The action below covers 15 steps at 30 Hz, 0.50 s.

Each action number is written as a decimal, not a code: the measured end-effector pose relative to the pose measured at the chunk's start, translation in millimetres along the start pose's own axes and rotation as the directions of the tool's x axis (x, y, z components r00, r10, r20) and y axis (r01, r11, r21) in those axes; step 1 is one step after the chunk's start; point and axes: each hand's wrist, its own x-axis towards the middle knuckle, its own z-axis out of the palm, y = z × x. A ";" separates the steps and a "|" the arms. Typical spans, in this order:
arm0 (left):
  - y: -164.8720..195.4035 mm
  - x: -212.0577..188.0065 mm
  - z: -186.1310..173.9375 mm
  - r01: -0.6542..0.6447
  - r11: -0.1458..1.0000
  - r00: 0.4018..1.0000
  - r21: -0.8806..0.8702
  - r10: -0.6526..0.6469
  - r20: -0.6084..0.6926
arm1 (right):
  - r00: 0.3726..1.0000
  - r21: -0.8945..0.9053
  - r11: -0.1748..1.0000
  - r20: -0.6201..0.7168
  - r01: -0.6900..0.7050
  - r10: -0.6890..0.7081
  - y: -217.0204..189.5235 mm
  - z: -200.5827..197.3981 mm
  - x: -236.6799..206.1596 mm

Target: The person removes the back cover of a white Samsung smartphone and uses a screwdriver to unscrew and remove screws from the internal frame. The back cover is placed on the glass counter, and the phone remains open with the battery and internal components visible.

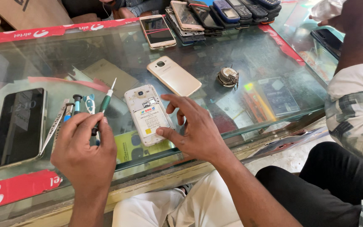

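Glass covers the counter, and nearest me the left hand has its fingers clamped on a green-handled screwdriver, tip pointing up and away. Just beside it, the right hand rests with fingers spread, thumb and fingertips touching the edge of an opened white phone lying back-up on the counter. Left of them lies a dark phone beside tweezers. Beyond sits a gold back cover, then a row of phones at the far edge.
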 end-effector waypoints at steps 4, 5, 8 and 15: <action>13.1 5.7 -15.6 -0.133 0.979 0.991 -0.156 0.127 -0.047 | 0.998 0.129 0.990 -0.022 0.057 -0.055 -10.2 1.9 -7.6; 19.7 7.2 -19.7 -0.172 0.970 0.985 -0.172 0.172 -0.019 | 0.996 0.123 0.988 -0.017 0.088 -0.087 -12.2 2.5 -9.8; 44.7 12.4 -26.9 -0.294 0.917 0.947 -0.271 0.317 0.047 | 0.966 -0.009 0.967 -0.044 0.255 -0.255 -14.2 5.3 -13.6; 43.4 49.9 -19.4 0.055 0.688 0.875 -0.723 0.315 0.366 | 0.920 0.587 0.799 -0.227 -0.133 0.320 5.2 21.4 -13.5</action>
